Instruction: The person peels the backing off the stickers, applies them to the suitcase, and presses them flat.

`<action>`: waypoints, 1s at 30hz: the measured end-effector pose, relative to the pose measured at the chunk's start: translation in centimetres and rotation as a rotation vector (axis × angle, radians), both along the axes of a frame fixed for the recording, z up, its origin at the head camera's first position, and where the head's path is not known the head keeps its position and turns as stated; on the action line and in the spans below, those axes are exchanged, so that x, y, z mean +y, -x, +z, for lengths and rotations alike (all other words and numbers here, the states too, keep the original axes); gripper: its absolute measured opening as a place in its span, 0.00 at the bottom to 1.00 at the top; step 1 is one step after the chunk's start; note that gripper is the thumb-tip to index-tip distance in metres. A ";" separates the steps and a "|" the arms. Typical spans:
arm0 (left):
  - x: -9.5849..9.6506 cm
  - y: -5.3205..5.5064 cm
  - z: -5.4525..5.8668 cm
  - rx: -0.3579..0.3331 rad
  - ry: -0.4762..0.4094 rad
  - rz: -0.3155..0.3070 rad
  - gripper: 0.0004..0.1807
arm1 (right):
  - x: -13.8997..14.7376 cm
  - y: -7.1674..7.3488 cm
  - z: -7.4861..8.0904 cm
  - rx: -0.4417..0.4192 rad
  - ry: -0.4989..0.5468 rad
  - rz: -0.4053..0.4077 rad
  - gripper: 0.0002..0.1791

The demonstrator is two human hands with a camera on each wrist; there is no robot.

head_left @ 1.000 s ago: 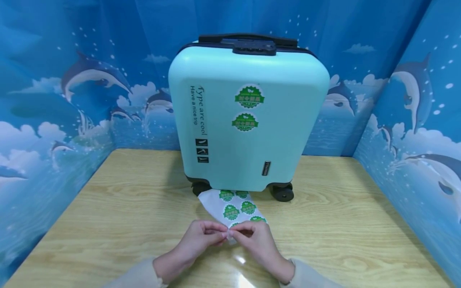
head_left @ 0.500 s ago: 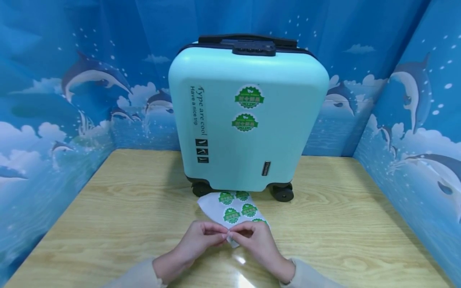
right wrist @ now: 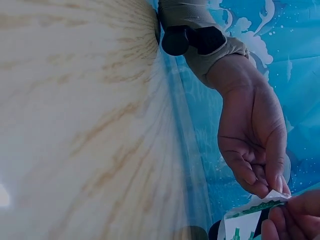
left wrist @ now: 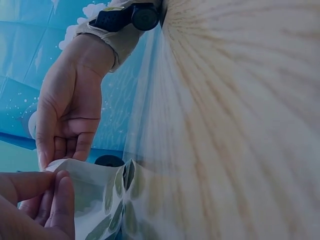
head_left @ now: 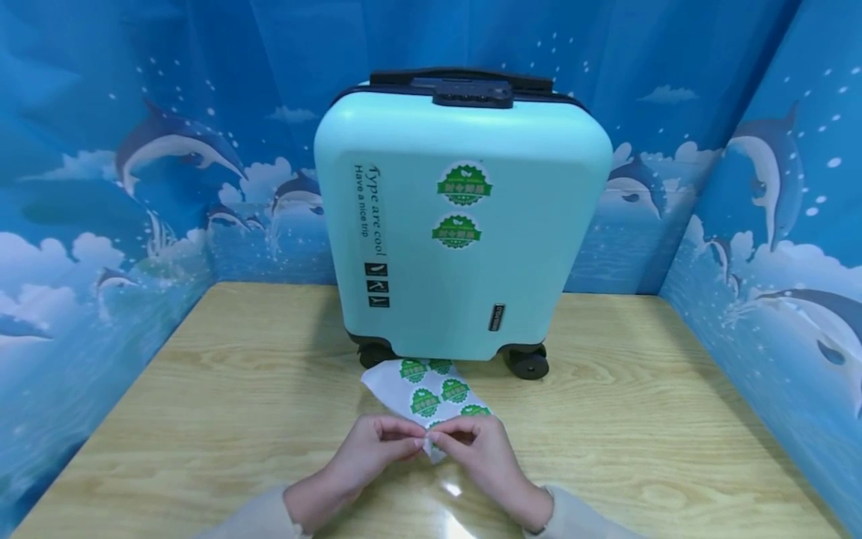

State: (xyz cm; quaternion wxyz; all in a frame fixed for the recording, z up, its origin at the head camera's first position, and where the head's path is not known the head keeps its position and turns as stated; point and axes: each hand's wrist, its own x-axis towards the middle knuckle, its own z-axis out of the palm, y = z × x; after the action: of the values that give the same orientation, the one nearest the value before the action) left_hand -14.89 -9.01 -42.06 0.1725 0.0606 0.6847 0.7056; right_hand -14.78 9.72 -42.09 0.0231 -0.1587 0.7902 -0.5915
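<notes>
Between both hands is a white sticker sheet [head_left: 390, 385] printed with round green labels, which lies in front of the suitcase's lower edge. My left hand [head_left: 367, 458] pinches its near corner between thumb and forefinger. From the other side, my right hand [head_left: 486, 460] pinches the same corner, so the fingertips of both hands meet. In the left wrist view, the sheet [left wrist: 90, 185] bends up toward the fingers. The right wrist view has the folded edge of the sheet [right wrist: 257, 206] at the fingertips. Whether a single label is lifted there is hidden.
A mint-green suitcase [head_left: 417, 292] stands upright behind the sheet on black wheels [head_left: 528, 364]. Two green round stickers, an upper sticker [head_left: 465, 184] and a lower sticker [head_left: 456, 231], are on its front. The wooden table [head_left: 222, 404] is bordered by a blue dolphin-print backdrop [head_left: 256, 112].
The far part of the sticker sheet has swung a little, now slightly further left. Both hands keep pinching the corner in nearly the same place. The head view has tilted slightly.
</notes>
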 end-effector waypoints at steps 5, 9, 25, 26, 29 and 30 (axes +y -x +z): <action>-0.3 -0.1 -0.2 0.011 -0.002 0.008 0.13 | 0.0 -0.2 0.3 -0.068 0.005 -0.035 0.08; -0.5 0.0 -0.2 0.003 0.001 0.029 0.13 | 0.0 -0.2 0.7 -0.126 0.038 -0.064 0.09; -1.8 -0.1 0.1 -0.053 0.047 0.099 0.13 | 0.8 -0.2 0.4 -0.138 0.072 -0.073 0.09; -1.8 -0.1 0.1 -0.060 0.051 0.101 0.13 | 0.9 -0.1 0.4 -0.136 0.065 -0.074 0.09; -2.0 -0.1 0.0 -0.070 0.055 0.109 0.13 | 1.1 -0.1 0.4 -0.140 0.052 -0.082 0.09; -2.0 -0.1 0.0 -0.070 0.057 0.111 0.13 | 1.2 -0.2 0.4 -0.143 0.048 -0.086 0.09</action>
State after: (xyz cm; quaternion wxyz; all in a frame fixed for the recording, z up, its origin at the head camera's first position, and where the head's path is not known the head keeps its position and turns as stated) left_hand -14.77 -11.04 -42.10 0.1586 -0.0072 0.7004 0.6958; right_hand -14.62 10.88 -41.70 0.0501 -0.0825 0.7781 -0.6206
